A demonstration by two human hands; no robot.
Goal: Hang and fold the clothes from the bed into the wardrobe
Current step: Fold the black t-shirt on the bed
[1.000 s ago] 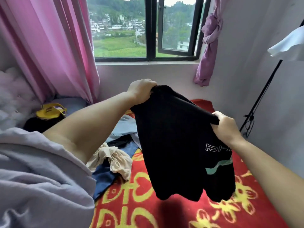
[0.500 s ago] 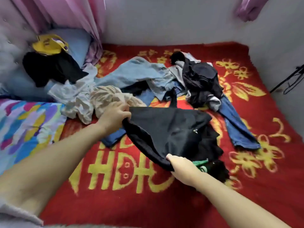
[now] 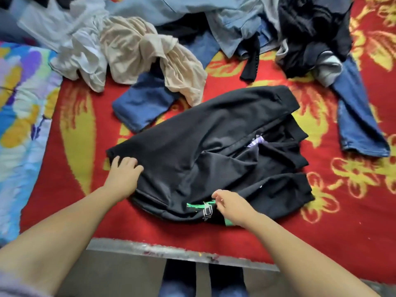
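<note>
On the near edge of the bed (image 3: 70, 133), black garment (image 3: 205, 151) lies laid out but rumpled, green-and-white print at its near hem, small purple tag showing in the folds at right. Folding step in hand, looks barely begun: cloth not yet flat, right side bunched in layers. Left hand (image 3: 124, 176) rests on garment's near-left corner, fingers bent over the edge; a real grip or just pressing, cannot tell. Right hand (image 3: 230, 205) at the near hem by the print, fingertips drawn together, seems to pinch the fabric lightly. Next move probably calls for smoothing the bunched right side, squaring the edges, then folding over; loose knit will likely slide and crease, so both hands needed. Rest of pile still waits at far side: beige garment (image 3: 150, 54) crumpled just beyond the black one, white garment (image 3: 75, 50) to its left, pale blue shirt (image 3: 192, 11) farther back, dark heap (image 3: 310, 33) at far right, blue jeans (image 3: 355, 116) with one leg running down the right, another blue denim piece (image 3: 145, 103) partly under the beige. Bed covered by red blanket with yellow flower pattern; multicoloured quilt (image 3: 19, 116) along left edge. Metal bed rail (image 3: 171, 251) at near edge, floor and person's legs below. Wardrobe not in view.
</note>
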